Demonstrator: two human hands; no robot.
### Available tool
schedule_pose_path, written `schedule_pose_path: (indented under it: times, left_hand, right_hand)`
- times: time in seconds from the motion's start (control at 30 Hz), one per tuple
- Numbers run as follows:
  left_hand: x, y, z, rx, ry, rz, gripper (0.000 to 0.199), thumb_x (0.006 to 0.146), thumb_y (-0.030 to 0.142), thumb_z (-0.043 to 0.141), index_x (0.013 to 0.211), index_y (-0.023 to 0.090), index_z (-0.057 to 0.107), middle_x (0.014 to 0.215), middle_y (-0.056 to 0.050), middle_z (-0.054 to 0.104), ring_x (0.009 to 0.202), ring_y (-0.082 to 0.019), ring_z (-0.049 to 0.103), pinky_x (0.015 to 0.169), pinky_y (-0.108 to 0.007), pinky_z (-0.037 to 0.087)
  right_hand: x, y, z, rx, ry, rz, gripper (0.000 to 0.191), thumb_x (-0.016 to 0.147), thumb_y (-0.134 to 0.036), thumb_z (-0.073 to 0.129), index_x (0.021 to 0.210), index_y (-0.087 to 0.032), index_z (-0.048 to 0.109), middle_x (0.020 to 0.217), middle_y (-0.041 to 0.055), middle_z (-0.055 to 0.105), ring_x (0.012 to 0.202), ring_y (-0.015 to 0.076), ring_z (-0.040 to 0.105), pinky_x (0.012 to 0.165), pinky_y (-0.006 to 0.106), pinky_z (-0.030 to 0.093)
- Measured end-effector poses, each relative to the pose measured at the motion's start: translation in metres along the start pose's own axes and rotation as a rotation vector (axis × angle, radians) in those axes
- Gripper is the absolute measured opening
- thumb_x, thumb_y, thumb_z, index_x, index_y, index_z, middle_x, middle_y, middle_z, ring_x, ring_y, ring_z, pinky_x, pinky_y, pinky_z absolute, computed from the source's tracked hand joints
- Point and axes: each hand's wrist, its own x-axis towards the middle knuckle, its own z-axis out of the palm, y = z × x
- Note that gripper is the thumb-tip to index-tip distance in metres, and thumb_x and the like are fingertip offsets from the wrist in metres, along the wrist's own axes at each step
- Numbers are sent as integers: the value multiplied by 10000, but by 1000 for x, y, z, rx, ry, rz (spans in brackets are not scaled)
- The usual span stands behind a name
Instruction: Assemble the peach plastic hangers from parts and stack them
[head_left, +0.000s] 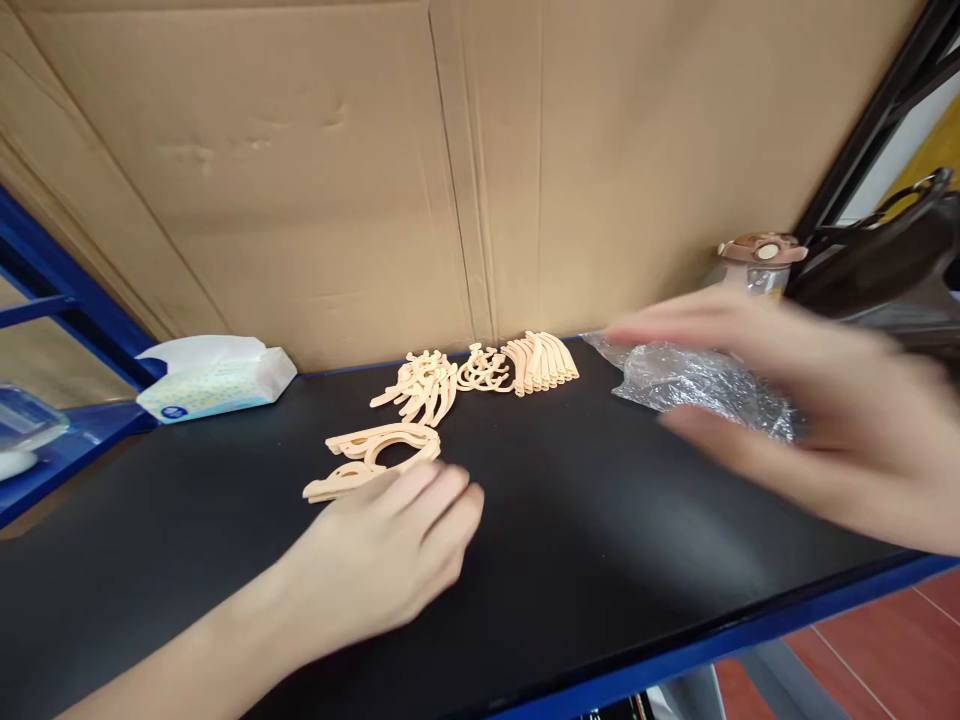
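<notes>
Taking the small cluster of pale hooks [486, 370] as landmark, a clear container [34, 415] sits far to its left, on a blue shelf; nearer, but well apart to the left of the hooks, a tissue pack [217, 388] lies on the black tabletop [562, 560], a white tissue sticking out of its top; to the left of the hooks and closer to the wearer lie folded hanger pieces [405, 431], two pale arms meeting around a round opening; the left hand [401, 545], in front of the hooks and slightly left, has its fingers curled in, its knuckles overlapping the near edge of those pieces; whether it grips them I cannot tell; just left of the hooks is a heap of loose arms [427, 385], lying at mixed angles; immediately right of the hooks, a row of curved arms [544, 362] lies side by side; farther right of the hooks is crumpled clear plastic [667, 380]; the right hand [862, 405], blurred, appears in front of that plastic, well right of the hooks, thumb and fingers wide apart; behind it, a bottle [761, 250] shows its brownish-pink lid.
</notes>
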Motion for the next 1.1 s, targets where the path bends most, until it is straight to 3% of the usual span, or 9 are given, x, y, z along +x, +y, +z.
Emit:
schedule_pose_path:
  times: [0.07,0.13,0.23,0.33,0.6,0.8,1.1]
  left_hand:
    - [27,-5,12,115,-32,-19,310,947,233,362,1100,140,615,1087,-123,636,1022,-273,588,835,-403,505]
    - [45,-7,25,75,-73,-97,329,941,287,416,1159,106,582,1196,-143,598,1123,-296,546,931,-442,467]
    - [54,-7,41,2,-137,-135,379,945,353,439,1222,117,544,1288,-134,555,1194,-277,508,1002,-435,421]
    - [54,-5,49,-43,-155,-127,384,951,345,427,1235,113,539,1275,-124,572,1177,-259,530,1033,-428,395]
    - [49,-2,54,-36,-110,-152,382,959,305,385,1241,106,549,1276,-123,589,1154,-244,564,1063,-459,376]
    - [47,-2,55,-55,-105,-175,394,951,311,398,1247,101,553,1275,-124,591,1136,-252,578,941,-398,495]
    - [47,-3,55,-57,-122,-170,405,951,307,411,1267,89,541,1291,-125,577,1146,-246,569,934,-374,502]
  right_hand:
    - [5,7,28,-54,-189,-37,445,918,-271,491,1360,-272,443,1309,47,539,1202,205,511,1019,344,452]
    - [6,18,63,-91,-340,-60,437,911,-267,492,1345,-221,465,1334,79,524,1231,237,493,1042,409,435]
    - [4,35,105,-73,-424,-58,390,922,-318,481,1270,-151,538,1291,118,560,1168,259,548,998,437,463]
    - [3,42,124,-52,-444,-65,372,938,-342,454,1226,-138,572,1268,122,576,1152,251,560,985,421,470]
    - [-2,41,132,-32,-402,-43,353,956,-338,415,1209,-153,579,1247,101,586,1129,227,566,986,399,466]
    - [-2,43,134,-6,-405,-32,360,957,-347,413,1220,-160,572,1250,106,583,1139,228,559,987,413,465]
    - [-4,44,132,2,-421,-35,369,961,-351,404,1234,-158,561,1265,105,572,1156,226,547,997,407,456]
